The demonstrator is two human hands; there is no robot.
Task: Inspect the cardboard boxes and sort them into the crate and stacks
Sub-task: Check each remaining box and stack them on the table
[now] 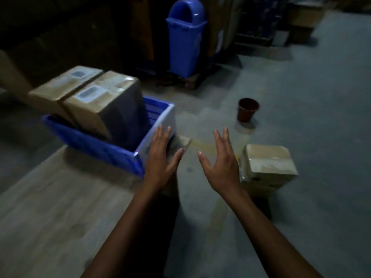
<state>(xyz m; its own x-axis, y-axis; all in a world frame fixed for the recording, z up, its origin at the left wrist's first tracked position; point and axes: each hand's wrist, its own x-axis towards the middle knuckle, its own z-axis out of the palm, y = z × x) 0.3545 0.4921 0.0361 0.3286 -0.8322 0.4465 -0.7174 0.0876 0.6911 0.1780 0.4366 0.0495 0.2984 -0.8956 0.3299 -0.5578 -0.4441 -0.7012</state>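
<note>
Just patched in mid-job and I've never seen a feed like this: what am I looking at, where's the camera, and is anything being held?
There is no machine here, only a person's two bare hands. One wide-angle camera on their head films them, looking forward and down. The left hand and right hand are open with fingers spread and hold nothing. On the wooden table stands a blue crate with two cardboard boxes leaning in it. Another box sits lower to the right. A smaller box is partly hidden behind the left hand. Beyond are a blue bin and a brown pot.
</note>
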